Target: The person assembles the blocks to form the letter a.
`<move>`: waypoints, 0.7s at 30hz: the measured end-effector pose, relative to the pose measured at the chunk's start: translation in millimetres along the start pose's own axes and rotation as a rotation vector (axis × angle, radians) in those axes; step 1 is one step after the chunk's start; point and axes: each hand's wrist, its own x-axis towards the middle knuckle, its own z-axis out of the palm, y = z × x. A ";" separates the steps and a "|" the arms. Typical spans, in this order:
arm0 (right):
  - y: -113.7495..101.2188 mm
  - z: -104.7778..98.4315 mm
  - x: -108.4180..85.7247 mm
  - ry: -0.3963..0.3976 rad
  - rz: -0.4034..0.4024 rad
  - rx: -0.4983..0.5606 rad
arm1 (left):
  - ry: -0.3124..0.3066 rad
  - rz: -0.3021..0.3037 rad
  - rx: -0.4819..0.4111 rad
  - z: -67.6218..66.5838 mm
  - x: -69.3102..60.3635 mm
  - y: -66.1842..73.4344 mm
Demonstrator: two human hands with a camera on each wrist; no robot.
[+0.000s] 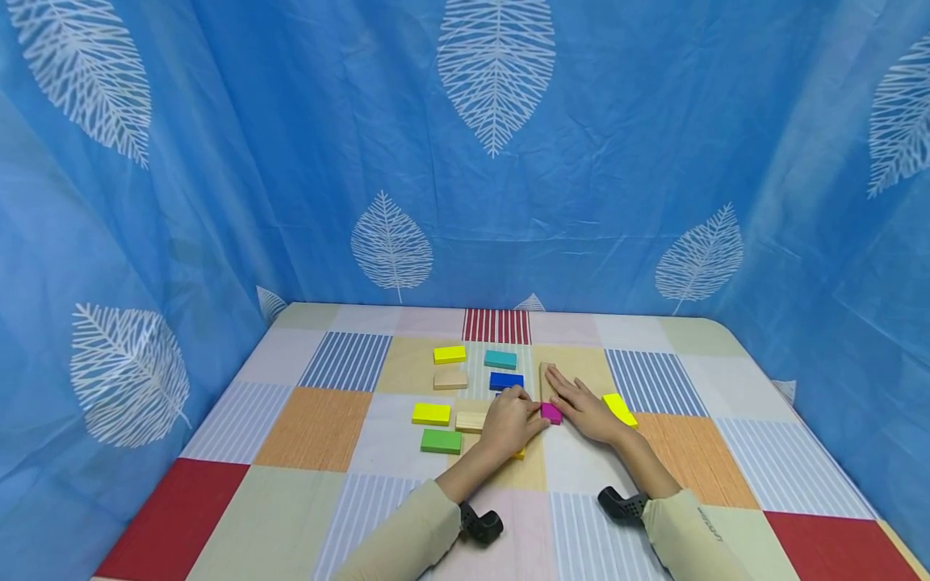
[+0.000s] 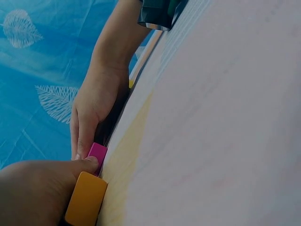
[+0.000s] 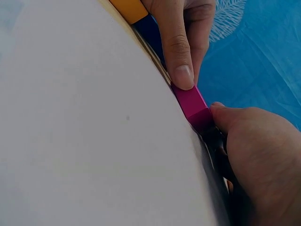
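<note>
A magenta wooden block (image 1: 550,413) lies flat on the table between the two hands. My left hand (image 1: 508,421) pinches its left end, and the thumb (image 3: 183,75) shows on it in the right wrist view. From the other side my right hand (image 1: 587,410) lies with its fingers straight, the fingertips along a plain wooden block (image 1: 544,386) that stands lengthwise behind the magenta one. The right thumb touches the magenta block's right end. Under and beside my left hand are an orange block (image 2: 87,198) and a dark blue block (image 3: 150,35), both partly hidden.
Left of the hands lie yellow (image 1: 431,414), green (image 1: 441,441) and plain wooden blocks (image 1: 471,422). Farther back are a teal block (image 1: 500,360) and a blue block (image 1: 506,381). A yellow block (image 1: 620,410) lies right of my right hand. Blue curtains surround the patchwork-covered table (image 1: 291,500).
</note>
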 end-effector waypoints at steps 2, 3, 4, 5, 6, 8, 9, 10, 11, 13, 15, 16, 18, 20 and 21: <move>-0.3 -0.7 -0.3 -0.002 0.001 0.001 | 0.002 -0.003 0.000 0.3 0.4 0.3; -0.3 -1.0 -0.3 -0.002 0.001 0.002 | 0.005 -0.001 0.002 0.5 0.8 0.4; -0.5 -1.4 -0.5 -0.001 0.000 0.002 | 0.006 0.001 0.002 0.7 1.1 0.5; -0.3 -1.5 -0.5 0.000 0.000 0.002 | 0.007 0.001 0.001 0.9 1.4 0.6; -0.5 -1.8 -0.5 0.002 -0.002 0.005 | 0.008 0.002 0.000 1.0 1.6 0.8; -0.1 -1.9 -0.3 0.013 -0.006 0.018 | 0.005 -0.001 -0.001 1.0 2.0 1.1; 0.1 -2.0 -0.2 0.026 -0.008 0.036 | 0.004 -0.002 -0.003 1.0 2.0 1.3; 0.4 -2.0 -0.2 0.038 -0.006 0.056 | 0.003 -0.005 -0.005 0.9 2.0 1.5; 1.0 -1.7 0.0 0.052 -0.003 0.080 | 0.004 -0.006 -0.007 0.9 1.8 1.6; 1.7 -1.4 0.3 0.078 0.009 0.127 | 0.008 -0.005 -0.009 1.0 1.6 1.5; 2.3 -0.9 1.1 0.095 0.032 0.167 | 0.016 0.003 -0.006 0.9 1.0 1.3; 2.7 -0.5 1.7 0.094 0.048 0.174 | 0.021 0.008 -0.003 1.0 0.7 1.0; 2.7 -0.2 3.6 0.081 0.073 0.174 | 0.026 0.016 0.009 1.1 0.2 0.6; 2.8 -0.2 5.8 0.065 0.090 0.166 | 0.030 0.021 0.021 1.0 -0.2 0.3; 2.6 -0.6 7.0 0.058 0.095 0.161 | 0.032 0.022 0.026 1.2 -0.2 0.2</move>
